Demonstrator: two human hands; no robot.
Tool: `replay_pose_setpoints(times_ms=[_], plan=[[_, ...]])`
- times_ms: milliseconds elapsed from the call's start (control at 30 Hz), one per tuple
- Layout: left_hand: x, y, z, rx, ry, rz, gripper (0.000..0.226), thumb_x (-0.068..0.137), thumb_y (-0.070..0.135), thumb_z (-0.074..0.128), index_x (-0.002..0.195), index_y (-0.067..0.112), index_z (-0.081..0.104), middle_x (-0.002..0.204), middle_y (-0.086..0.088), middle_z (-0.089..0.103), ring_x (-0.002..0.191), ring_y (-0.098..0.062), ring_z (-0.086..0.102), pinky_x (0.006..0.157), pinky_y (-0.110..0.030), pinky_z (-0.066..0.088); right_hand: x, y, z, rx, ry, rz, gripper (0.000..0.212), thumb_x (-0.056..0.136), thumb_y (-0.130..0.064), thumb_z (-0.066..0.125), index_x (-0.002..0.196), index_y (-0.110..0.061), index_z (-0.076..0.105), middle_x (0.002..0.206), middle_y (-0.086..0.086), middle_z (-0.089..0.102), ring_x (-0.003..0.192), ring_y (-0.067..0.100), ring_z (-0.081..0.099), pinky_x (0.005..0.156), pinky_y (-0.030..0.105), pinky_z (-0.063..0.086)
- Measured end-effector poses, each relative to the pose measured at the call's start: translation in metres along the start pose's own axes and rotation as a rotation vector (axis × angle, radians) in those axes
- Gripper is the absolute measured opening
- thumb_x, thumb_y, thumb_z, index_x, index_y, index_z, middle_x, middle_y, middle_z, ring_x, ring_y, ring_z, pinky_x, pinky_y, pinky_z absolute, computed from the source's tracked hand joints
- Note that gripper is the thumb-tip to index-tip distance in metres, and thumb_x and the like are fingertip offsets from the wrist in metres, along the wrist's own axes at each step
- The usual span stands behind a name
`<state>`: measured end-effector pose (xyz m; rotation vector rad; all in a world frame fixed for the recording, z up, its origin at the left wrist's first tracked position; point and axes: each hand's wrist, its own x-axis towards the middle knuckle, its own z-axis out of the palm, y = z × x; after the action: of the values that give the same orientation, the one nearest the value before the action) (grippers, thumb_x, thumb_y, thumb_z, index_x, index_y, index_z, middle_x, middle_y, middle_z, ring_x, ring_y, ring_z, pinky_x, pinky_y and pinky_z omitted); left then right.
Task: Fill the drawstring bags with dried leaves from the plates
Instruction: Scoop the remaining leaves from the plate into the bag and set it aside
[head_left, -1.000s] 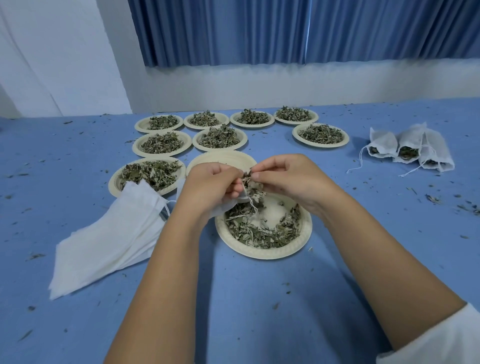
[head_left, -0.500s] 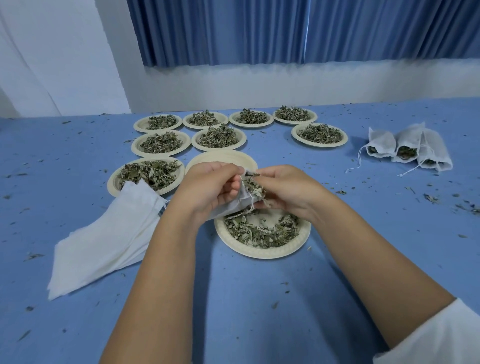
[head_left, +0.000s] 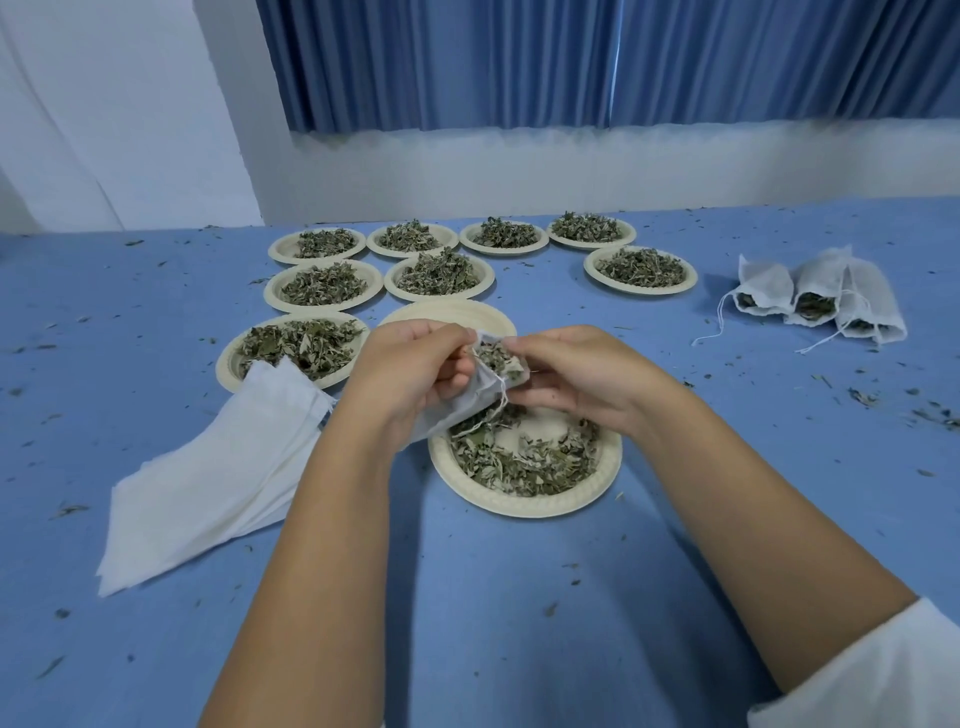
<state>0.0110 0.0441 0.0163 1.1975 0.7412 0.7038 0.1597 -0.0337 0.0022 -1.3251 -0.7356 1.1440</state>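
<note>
A small white drawstring bag (head_left: 467, 402) hangs over the near paper plate (head_left: 524, 501), its mouth full of dried leaves. My left hand (head_left: 410, 376) grips the bag's left rim and body. On the mouth's right edge my right hand (head_left: 576, 376) pinches the cloth, fingers curled against the leaves. The bag's string dangles toward the plate. That plate holds a ring of dried leaves (head_left: 524, 462) with a bare patch in the middle.
Several leaf-filled plates (head_left: 439, 275) stand behind, plus an empty plate (head_left: 457, 314). A stack of flat empty bags (head_left: 218, 478) lies at the left. Three filled bags (head_left: 821, 301) lie at the right. Leaf crumbs dot the blue table (head_left: 467, 623).
Both hands have come down and nearer to me with the bag. The bag's mouth now shows more leaves, and my right hand has shifted from above the mouth to its right edge.
</note>
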Motion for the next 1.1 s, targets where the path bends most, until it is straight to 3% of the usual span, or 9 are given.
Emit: replay_pose_setpoints(times_ms=[233, 333, 467, 633, 900, 1000, 1100], plan=[[0.0, 0.001, -0.002, -0.022, 0.028, 0.015, 0.008, 0.089, 0.002, 0.063, 0.081, 0.003, 0.061, 0.049, 0.0, 0.055, 0.041, -0.006, 0.05, 0.044, -0.014, 0.046, -0.007, -0.005, -0.007, -0.101, -0.226, -0.066, 0.028, 0.065, -0.021, 0.081, 0.092, -0.014, 0.079, 0.1, 0.009, 0.075, 0.096, 0.018, 0.071, 0.078, 0.025, 0.057], [0.0, 0.001, -0.002, 0.019, 0.015, 0.014, 0.01, 0.089, 0.003, 0.063, 0.08, 0.003, 0.062, 0.049, 0.0, 0.055, 0.041, -0.006, 0.049, 0.044, -0.014, 0.046, -0.003, -0.001, -0.005, -0.137, -0.147, -0.079, 0.04, 0.066, -0.019, 0.081, 0.102, -0.008, 0.072, 0.095, 0.008, 0.074, 0.087, 0.015, 0.071, 0.073, 0.022, 0.056], [-0.001, 0.001, 0.0, 0.055, -0.009, 0.016, 0.015, 0.089, 0.002, 0.062, 0.075, 0.005, 0.061, 0.048, 0.002, 0.056, 0.041, -0.005, 0.049, 0.044, -0.014, 0.046, -0.002, 0.003, 0.0, -0.139, -0.052, -0.069, 0.025, 0.076, -0.007, 0.079, 0.099, -0.006, 0.068, 0.083, 0.007, 0.071, 0.074, 0.011, 0.07, 0.065, 0.019, 0.056], [-0.003, 0.003, 0.002, 0.057, -0.047, 0.023, 0.02, 0.089, 0.001, 0.062, 0.07, 0.006, 0.057, 0.047, 0.001, 0.055, 0.039, -0.005, 0.047, 0.043, -0.013, 0.045, -0.003, 0.003, 0.003, -0.084, -0.001, -0.01, 0.021, 0.079, -0.01, 0.078, 0.098, -0.005, 0.07, 0.081, 0.005, 0.072, 0.068, 0.008, 0.068, 0.059, 0.016, 0.053], [-0.006, 0.004, 0.002, 0.057, -0.064, 0.017, 0.019, 0.089, -0.002, 0.061, 0.072, 0.004, 0.058, 0.047, 0.002, 0.054, 0.037, -0.004, 0.045, 0.042, -0.013, 0.045, -0.003, 0.001, 0.001, -0.058, 0.025, 0.029, 0.022, 0.07, -0.017, 0.081, 0.088, -0.009, 0.071, 0.071, -0.001, 0.072, 0.064, 0.006, 0.068, 0.058, 0.016, 0.053], [-0.008, 0.004, 0.005, 0.103, -0.097, 0.055, 0.014, 0.089, -0.002, 0.06, 0.076, 0.002, 0.06, 0.048, 0.002, 0.055, 0.038, -0.004, 0.046, 0.042, -0.013, 0.044, -0.001, 0.004, 0.001, -0.12, 0.065, 0.011, 0.011, 0.079, -0.008, 0.077, 0.081, -0.011, 0.067, 0.062, -0.001, 0.068, 0.055, 0.007, 0.064, 0.052, 0.016, 0.052], [-0.007, 0.001, 0.008, 0.182, -0.109, 0.077, 0.014, 0.089, 0.001, 0.061, 0.076, 0.003, 0.062, 0.048, 0.002, 0.055, 0.04, -0.005, 0.047, 0.044, -0.015, 0.044, -0.003, 0.006, 0.003, -0.28, 0.087, -0.041, 0.019, 0.081, 0.0, 0.072, 0.071, -0.012, 0.062, 0.054, -0.001, 0.064, 0.047, 0.006, 0.061, 0.047, 0.015, 0.05]])
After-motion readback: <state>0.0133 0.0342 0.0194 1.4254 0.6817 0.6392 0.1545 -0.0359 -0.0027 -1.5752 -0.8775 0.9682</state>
